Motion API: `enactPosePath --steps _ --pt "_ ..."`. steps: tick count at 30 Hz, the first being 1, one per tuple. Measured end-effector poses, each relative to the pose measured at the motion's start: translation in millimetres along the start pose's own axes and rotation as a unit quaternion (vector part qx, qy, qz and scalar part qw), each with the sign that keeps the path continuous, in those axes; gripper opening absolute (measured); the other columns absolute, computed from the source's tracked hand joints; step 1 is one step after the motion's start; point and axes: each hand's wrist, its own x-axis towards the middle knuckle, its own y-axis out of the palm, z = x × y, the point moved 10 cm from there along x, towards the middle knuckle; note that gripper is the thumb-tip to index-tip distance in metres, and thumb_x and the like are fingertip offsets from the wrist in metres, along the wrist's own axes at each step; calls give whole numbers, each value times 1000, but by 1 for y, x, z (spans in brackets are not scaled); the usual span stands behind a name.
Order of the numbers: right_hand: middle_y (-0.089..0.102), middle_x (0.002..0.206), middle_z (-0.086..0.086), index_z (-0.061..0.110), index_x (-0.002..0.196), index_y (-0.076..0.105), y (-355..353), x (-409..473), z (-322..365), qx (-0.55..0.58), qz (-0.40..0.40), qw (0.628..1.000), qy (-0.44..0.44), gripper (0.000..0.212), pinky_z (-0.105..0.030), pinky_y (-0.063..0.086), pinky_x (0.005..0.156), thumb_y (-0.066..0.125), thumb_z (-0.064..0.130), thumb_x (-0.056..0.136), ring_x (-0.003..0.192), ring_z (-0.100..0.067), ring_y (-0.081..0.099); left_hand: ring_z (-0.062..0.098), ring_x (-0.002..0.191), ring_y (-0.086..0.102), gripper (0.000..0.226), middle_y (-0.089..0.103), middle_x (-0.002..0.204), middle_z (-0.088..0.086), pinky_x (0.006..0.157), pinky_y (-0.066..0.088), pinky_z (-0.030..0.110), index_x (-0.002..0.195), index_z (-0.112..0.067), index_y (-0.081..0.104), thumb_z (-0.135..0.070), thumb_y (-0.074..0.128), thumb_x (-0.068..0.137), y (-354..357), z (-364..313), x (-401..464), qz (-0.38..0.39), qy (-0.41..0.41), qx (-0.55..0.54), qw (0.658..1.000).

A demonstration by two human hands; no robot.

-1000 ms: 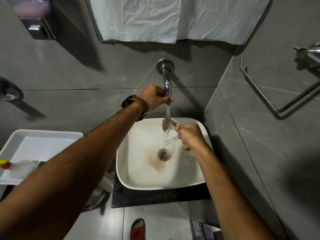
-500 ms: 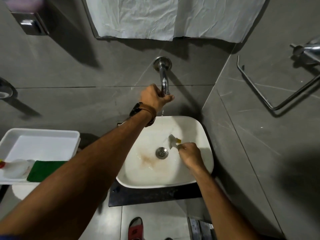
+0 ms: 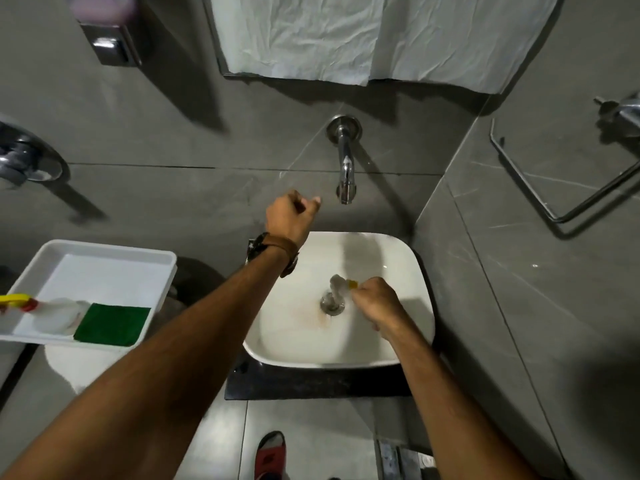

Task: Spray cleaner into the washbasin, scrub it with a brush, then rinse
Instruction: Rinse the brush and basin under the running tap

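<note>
The white washbasin (image 3: 412, 271) stands on a black slab, with a brownish stain beside its metal drain (image 3: 331, 303). My right hand (image 3: 375, 301) is inside the bowl, closed on a small brush (image 3: 337, 283) with a white head and a yellow bit, held just above the drain. My left hand (image 3: 290, 218), loosely curled and holding nothing, hovers left of the chrome wall tap (image 3: 345, 173), apart from it. No water runs from the spout. The spray bottle (image 3: 52, 311), with a yellow and red trigger, lies in the white tray (image 3: 104, 252) at the left.
A green scrub pad (image 3: 112, 323) lies in the tray beside the bottle. A towel rail (image 3: 568, 188) is on the right wall, a soap dispenser (image 3: 109, 32) at upper left, white paper sheets (image 3: 346, 32) hang above. A red sandal (image 3: 270, 455) shows on the floor.
My left hand has let go of the tap and drawn back to the left. The water has stopped. My right hand has lowered the brush from under the spout to the drain.
</note>
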Motion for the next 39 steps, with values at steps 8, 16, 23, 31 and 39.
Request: enactPosePath --steps 8,16,23,31,39 --pt "63 66 -7 14 65 62 100 -11 91 -62 26 992 -104 26 -34 43 59 48 21 85 70 -39 58 42 95 63 45 70 94 25 78 43 41 86 0 64 -38 42 100 -155 139 -40 -170 -116 83 975" --pt "80 100 -5 24 105 78 286 2 190 -102 120 968 -197 28 -40 57 89 56 27 89 98 -30 73 37 111 60 34 67 115 22 97 43 40 111 -1 67 -17 38 102 -307 303 -70 -323 -233 19 917" --pt "80 100 -10 19 114 76 481 50 238 -166 218 938 -212 26 -27 54 81 59 14 94 100 -31 72 40 133 41 42 43 143 27 111 27 36 139 7 40 -10 38 101 -379 451 -79 -449 -336 -8 828" --pt "73 119 -6 19 124 68 624 109 268 -145 279 929 -196 29 -38 52 99 63 13 96 109 -26 67 38 143 30 59 25 156 23 117 23 36 151 1 17 -13 42 100 -380 571 -63 -488 -389 -61 779" --pt "70 129 -10 15 134 61 665 122 251 -165 263 932 -190 34 -31 54 91 60 10 101 108 -25 67 38 127 51 58 48 146 17 109 40 41 153 -18 14 -11 36 99 -369 603 -64 -506 -398 -68 762"
